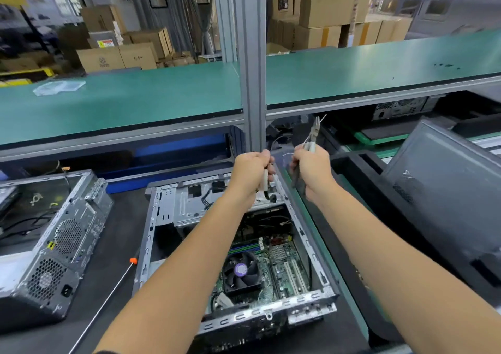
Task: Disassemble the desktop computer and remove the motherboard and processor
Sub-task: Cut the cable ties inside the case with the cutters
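a: status of disassembly?
b: the desktop computer lies open at lower centre of the frame, side cover off. the motherboard is still seated inside; the processor is hidden under the cooler fan. both removals appear outstanding.

a: hand positions?
b: both arms extend over the case's far end, centre of frame. the left hand grips a cable bundle, fingers curled round it. the right hand holds pliers by the handles, tip pointing up.
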The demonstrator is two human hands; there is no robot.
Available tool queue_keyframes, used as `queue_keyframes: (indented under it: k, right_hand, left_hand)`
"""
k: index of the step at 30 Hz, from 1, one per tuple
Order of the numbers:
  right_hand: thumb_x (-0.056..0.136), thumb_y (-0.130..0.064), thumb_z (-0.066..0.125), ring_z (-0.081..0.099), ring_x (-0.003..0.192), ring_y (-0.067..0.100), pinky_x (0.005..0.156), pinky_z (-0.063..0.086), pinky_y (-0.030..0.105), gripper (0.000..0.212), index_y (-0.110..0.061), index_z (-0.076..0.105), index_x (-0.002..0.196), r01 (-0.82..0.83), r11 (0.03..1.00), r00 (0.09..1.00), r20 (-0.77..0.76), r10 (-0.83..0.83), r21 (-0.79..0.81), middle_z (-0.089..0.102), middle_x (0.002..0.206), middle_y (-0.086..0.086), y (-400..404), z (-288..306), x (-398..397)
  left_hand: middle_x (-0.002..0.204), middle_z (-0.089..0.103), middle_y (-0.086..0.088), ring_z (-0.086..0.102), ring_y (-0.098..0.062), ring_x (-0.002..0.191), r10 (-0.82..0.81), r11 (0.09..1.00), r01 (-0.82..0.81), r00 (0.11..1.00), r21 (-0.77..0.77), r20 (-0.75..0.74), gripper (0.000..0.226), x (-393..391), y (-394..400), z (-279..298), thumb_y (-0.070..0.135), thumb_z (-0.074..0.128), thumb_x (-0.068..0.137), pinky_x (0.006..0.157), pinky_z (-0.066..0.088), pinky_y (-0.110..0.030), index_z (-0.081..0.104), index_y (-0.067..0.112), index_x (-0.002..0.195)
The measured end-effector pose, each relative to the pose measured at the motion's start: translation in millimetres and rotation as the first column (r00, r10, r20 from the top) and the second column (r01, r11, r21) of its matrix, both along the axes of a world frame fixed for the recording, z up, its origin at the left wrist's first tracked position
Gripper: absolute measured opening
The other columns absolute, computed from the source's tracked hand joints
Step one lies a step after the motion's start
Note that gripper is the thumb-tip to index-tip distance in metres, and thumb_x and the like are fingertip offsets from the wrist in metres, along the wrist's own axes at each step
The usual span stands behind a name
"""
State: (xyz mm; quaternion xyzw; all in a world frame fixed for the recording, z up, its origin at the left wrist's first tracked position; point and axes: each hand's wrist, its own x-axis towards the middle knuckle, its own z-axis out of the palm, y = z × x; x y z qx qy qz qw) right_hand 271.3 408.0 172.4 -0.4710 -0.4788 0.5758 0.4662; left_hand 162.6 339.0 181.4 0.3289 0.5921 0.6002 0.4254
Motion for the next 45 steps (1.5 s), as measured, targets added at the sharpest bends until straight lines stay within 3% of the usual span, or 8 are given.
queue_keyframes:
  k: [6,11,18,22,27,35,40,45]
  right_hand:
    - [0.092,-0.002,0.050,0.045,0.039,0.006,0.040,0.034,0.016,0.019,-0.014,0.054,0.077,-0.109,0.994,0.975,0.194,0.106,0.005,0.053,0.053,-0.004,51,-14,75]
    - [0.089,-0.004,0.050,0.046,0.059,0.020,0.056,0.036,0.033,0.014,-0.010,0.055,0.077,-0.222,0.975,0.930,0.303,0.209,0.008,0.052,0.059,0.005,84,-24,128]
    - [0.081,0.007,0.043,0.039,0.061,0.021,0.059,0.030,0.036,0.019,-0.008,0.048,0.071,-0.183,0.982,0.950,0.268,0.162,0.053,0.044,0.064,0.009,125,-14,177]
    - [0.080,0.005,0.045,0.043,0.061,0.019,0.058,0.034,0.034,0.027,-0.017,0.047,0.065,-0.087,0.994,0.945,0.320,0.064,0.061,0.047,0.063,0.002,150,-15,203]
    - [0.085,0.000,0.043,0.046,0.070,0.021,0.061,0.038,0.034,0.021,-0.015,0.052,0.073,-0.088,0.996,0.911,0.405,0.078,0.006,0.053,0.075,0.009,175,-39,223]
    - [0.093,-0.003,0.046,0.048,0.049,0.016,0.042,0.037,0.022,0.020,-0.013,0.054,0.077,-0.270,0.944,0.874,0.364,0.322,-0.188,0.052,0.062,0.007,185,-91,198]
    - [0.089,-0.002,0.047,0.050,0.062,0.021,0.054,0.040,0.032,0.021,-0.015,0.054,0.073,-0.265,0.948,0.867,0.387,0.313,-0.175,0.053,0.069,0.007,196,-108,175]
    - [0.094,-0.014,0.048,0.053,0.076,0.023,0.063,0.041,0.028,0.014,-0.011,0.057,0.083,-0.159,0.983,0.826,0.533,0.184,-0.094,0.061,0.089,0.009,213,-123,171]
  left_hand:
    - [0.049,0.031,0.007,0.024,-0.007,0.042,-0.084,0.994,0.061,0.954,0.087,0.289,0.034,75,51,16,0.024,0.028,0.107,0.046,0.018,-0.021,0.043,0.013,0.078]
    - [0.046,0.029,0.009,0.023,-0.005,0.037,-0.183,0.979,0.126,0.885,0.159,0.429,0.036,140,90,22,0.026,0.025,0.107,0.039,0.019,-0.018,0.042,0.014,0.078]
    - [0.047,0.027,0.009,0.022,-0.006,0.038,-0.293,0.949,0.173,0.790,0.262,0.539,0.034,198,138,41,0.026,0.028,0.106,0.039,0.020,-0.019,0.045,0.014,0.078]
    - [0.046,0.028,0.009,0.022,-0.005,0.035,-0.305,0.947,0.178,0.752,0.266,0.584,0.035,217,169,37,0.025,0.029,0.106,0.036,0.020,-0.018,0.045,0.014,0.077]
    - [0.047,0.029,0.008,0.023,-0.005,0.037,-0.241,0.969,0.161,0.785,0.188,0.570,0.035,227,196,4,0.025,0.028,0.106,0.040,0.018,-0.018,0.044,0.013,0.078]
    - [0.045,0.035,0.008,0.026,-0.005,0.037,0.013,1.000,-0.005,0.871,-0.017,0.491,0.036,196,233,-48,0.023,0.026,0.106,0.039,0.018,-0.017,0.047,0.010,0.080]
    - [0.053,0.038,0.004,0.030,-0.008,0.044,0.184,0.982,-0.163,0.931,-0.090,0.317,0.038,164,245,-81,0.023,0.029,0.105,0.042,0.022,-0.019,0.055,0.008,0.083]
    - [0.066,0.053,0.000,0.050,-0.013,0.059,0.235,0.941,-0.240,0.971,-0.236,-0.053,0.035,139,250,-111,0.028,0.031,0.104,0.061,0.041,-0.026,0.058,0.009,0.093]
